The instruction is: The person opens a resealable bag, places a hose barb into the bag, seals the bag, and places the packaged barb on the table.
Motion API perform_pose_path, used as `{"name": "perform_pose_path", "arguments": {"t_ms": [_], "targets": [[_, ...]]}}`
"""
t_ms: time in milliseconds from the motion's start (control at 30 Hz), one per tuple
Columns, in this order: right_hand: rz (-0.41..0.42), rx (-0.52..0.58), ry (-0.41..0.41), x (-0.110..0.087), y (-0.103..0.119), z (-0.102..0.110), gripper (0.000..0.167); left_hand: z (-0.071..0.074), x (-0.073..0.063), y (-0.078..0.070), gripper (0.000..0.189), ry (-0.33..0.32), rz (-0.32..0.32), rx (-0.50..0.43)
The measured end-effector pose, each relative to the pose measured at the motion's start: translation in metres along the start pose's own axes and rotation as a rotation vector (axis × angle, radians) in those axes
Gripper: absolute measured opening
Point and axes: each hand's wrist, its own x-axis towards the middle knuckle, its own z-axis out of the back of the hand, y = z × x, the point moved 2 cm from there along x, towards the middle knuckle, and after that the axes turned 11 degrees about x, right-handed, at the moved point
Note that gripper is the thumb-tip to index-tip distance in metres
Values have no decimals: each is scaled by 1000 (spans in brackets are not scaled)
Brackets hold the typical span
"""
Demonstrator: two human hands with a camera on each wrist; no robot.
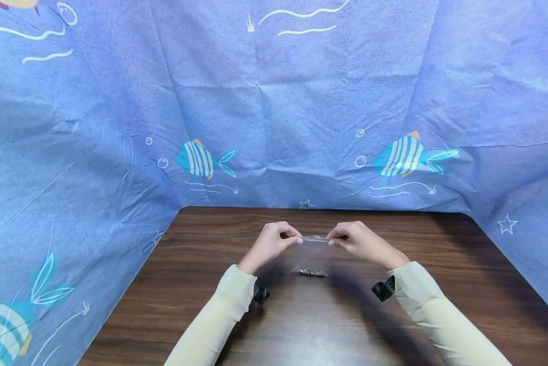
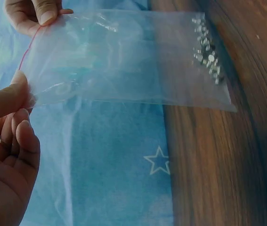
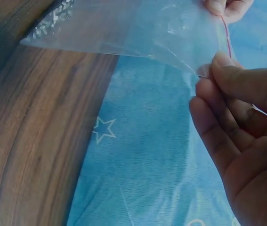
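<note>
A clear zip-lock bag [image 1: 314,255] with a red line along its mouth hangs upright between both hands. My left hand [image 1: 276,241] pinches its top left corner between thumb and fingers. At the opposite top corner, the thumb and fingers of my right hand [image 1: 353,241] pinch it. Small shiny metal pieces [image 2: 208,52] lie gathered along the bag's bottom edge, low over the brown table. In the right wrist view the same metal pieces [image 3: 53,21] show at the bag's far end.
The wooden table [image 1: 187,305] reaches back to a blue cloth [image 1: 301,127] printed with fish and stars, which also hangs at both sides. Each wrist wears a small black camera, such as the one on the right wrist [image 1: 383,290].
</note>
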Motion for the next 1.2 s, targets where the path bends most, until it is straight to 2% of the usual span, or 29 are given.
{"name": "perform_pose_path", "arguments": {"t_ms": [167,400,533,733,900,1000,1200], "targets": [[-15,18,57,-4,5,4,5,3,-3,-4,8,59,42,-31],[-46,14,68,-5,4,5,6,1,-1,-2,10,84,9,-23],[-76,19,46,-4,-4,2,11,-5,2,3,12,66,9,-31],[-130,13,-16,-3,-19,-2,18,-17,7,11,18,-5,85,-90],[-184,-3,-65,-1,-30,-8,18,-26,11,17,18,-69,119,-107],[-205,-5,-96,1,-35,-12,16,-29,13,21,19,-76,133,-124],[-268,28,-151,2,-44,-20,15,-36,14,29,28,-43,157,-166]]}}
